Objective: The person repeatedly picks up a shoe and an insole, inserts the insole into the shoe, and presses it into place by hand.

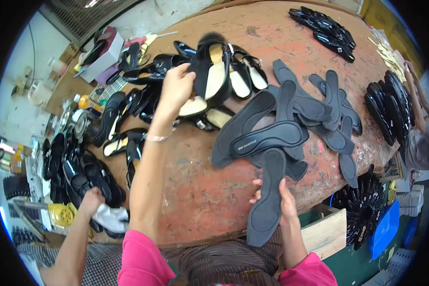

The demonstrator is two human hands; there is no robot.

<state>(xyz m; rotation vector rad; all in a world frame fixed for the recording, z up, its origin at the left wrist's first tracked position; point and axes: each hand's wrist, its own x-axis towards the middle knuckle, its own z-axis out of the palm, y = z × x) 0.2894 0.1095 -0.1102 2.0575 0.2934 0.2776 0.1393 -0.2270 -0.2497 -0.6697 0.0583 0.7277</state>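
My left hand [178,88] reaches across the table with its fingers closed on the side of a shiny black shoe [216,71]. The shoe's inside is pale, and its far end is blurred. Upright in my right hand [287,202] is a dark grey insole [266,205], with the thumb on one side and fingertips showing on the other. Beyond it lies a loose pile of grey insoles [270,138], one with lettering. More black shoes [240,83] with pale linings lie around my left hand.
A co-worker's hand [91,201] at the left holds a white cloth [112,218] beside black shoes. Another person's arm [417,102] is at the right edge, near stacked shoes [388,107]. An open wooden drawer [325,232] juts out beside a blue tray [385,229].
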